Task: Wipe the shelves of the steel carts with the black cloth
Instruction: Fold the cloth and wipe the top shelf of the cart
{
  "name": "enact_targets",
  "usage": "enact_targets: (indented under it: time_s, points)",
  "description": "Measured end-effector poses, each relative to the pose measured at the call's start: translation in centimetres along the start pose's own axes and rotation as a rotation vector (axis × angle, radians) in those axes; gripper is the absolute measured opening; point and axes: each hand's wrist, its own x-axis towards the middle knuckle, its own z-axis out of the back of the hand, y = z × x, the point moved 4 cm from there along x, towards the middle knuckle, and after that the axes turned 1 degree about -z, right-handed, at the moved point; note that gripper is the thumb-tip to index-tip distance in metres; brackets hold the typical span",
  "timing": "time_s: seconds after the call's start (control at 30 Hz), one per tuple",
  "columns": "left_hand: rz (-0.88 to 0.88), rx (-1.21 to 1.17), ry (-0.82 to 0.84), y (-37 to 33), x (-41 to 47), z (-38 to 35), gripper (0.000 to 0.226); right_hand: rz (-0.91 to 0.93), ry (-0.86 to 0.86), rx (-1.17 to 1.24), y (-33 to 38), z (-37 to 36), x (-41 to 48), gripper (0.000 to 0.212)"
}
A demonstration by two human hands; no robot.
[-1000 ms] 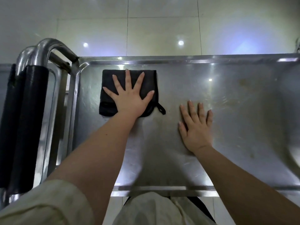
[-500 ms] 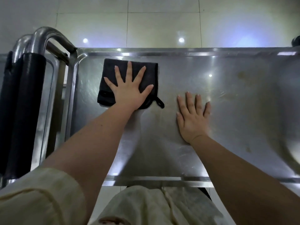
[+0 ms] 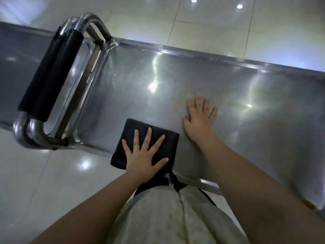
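The black cloth (image 3: 148, 138) was pressed at the shelf (image 3: 140, 73)'s lower edge by the flat, spread-fingered left hand (image 3: 143, 156); the right hand (image 3: 199, 120) was laid flat, empty. Handles (image 3: 51, 81) were crowded at upper left.

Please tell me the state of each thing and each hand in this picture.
Black cloth: folded, flat at the shelf's near edge, under the left hand.
Left hand: open, fingers spread, pressing on the cloth.
Right hand: open, flat on bare steel.
Cart shelf: shiny, with faint yellowish marks.
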Motion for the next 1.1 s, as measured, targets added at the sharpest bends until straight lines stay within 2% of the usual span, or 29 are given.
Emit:
enact_targets:
  time_s: [0.1, 0.23, 0.43, 0.53, 0.7, 1.1]
  points:
    - [0.047, 0.002, 0.071, -0.5, -0.6, 0.4, 0.074, 0.102, -0.070, 0.079, -2.3, 1.1, -1.4, 0.063]
    - [0.061, 0.008, 0.093, -1.0, -0.4, 0.6, 0.077, 0.006, -0.214, 0.021, -7.9, 2.7, -2.5, 0.060]
    - [0.045, 0.040, 0.105, -0.9, -0.4, 0.4, 0.076, -0.089, -0.098, -0.139, -11.8, 2.7, -1.2, 0.058]
    - [0.014, 0.029, 0.066, -0.9, 0.7, 0.6, 0.073, -0.101, -0.112, -0.160, -12.1, 2.2, -1.5, 0.061]
    - [-0.067, 0.068, 0.047, -2.2, 6.3, 2.3, 0.072, -0.097, -0.127, -0.162, -12.1, 1.9, -1.0, 0.062]
    - [-0.063, 0.019, -0.044, -4.8, 24.6, 9.3, 0.074, -0.095, -0.140, -0.181, -12.1, 1.5, -0.5, 0.060]
